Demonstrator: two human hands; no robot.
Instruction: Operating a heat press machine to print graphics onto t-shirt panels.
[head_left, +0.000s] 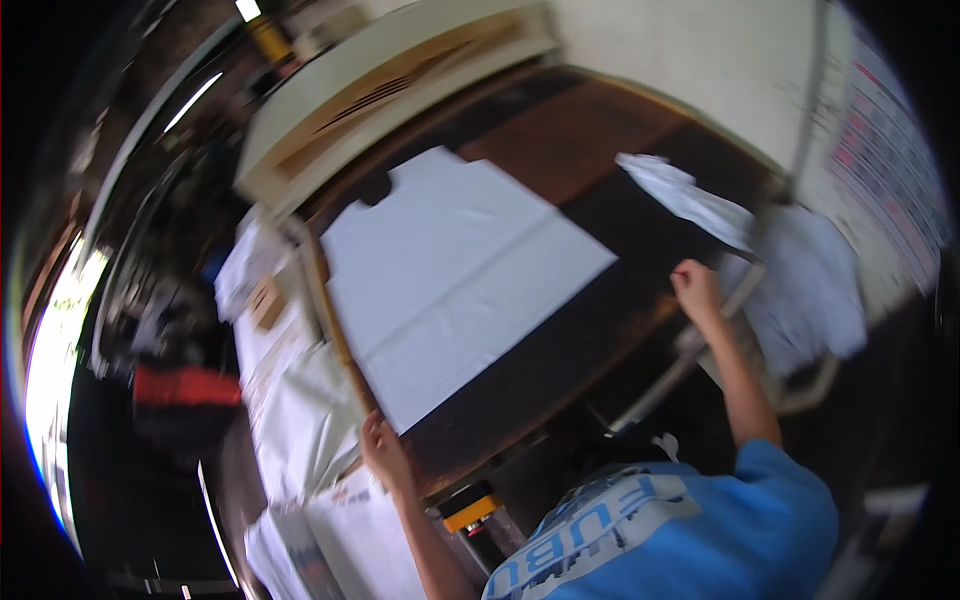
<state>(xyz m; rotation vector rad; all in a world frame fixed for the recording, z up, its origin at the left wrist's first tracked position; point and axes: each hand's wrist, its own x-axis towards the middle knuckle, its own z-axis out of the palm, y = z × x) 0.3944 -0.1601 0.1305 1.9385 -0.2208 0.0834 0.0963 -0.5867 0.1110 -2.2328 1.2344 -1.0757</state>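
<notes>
A white flat garment piece (pixel 460 260), cut with narrow shoulders and a notch at the top, lies creased on the dark board (pixel 550 350). My left hand (pixel 385 445) is at the board's left edge beside the piece's lower corner, fingers bent; what they grip, if anything, is unclear. My right hand (pixel 693 288) is over the board's right edge, right of the piece, fingers curled with nothing visible in them. A bunched white cloth (pixel 675 195) lies beyond it at the upper right of the board.
A cream machine housing (pixel 390 50) spans the back. White fabric stacks (pixel 305 415) line the left side, with a small tan block (pixel 265 300). More white cloth (pixel 805 290) sits right of the board beside a wall. A yellow-and-black object (pixel 470 510) is below the front edge.
</notes>
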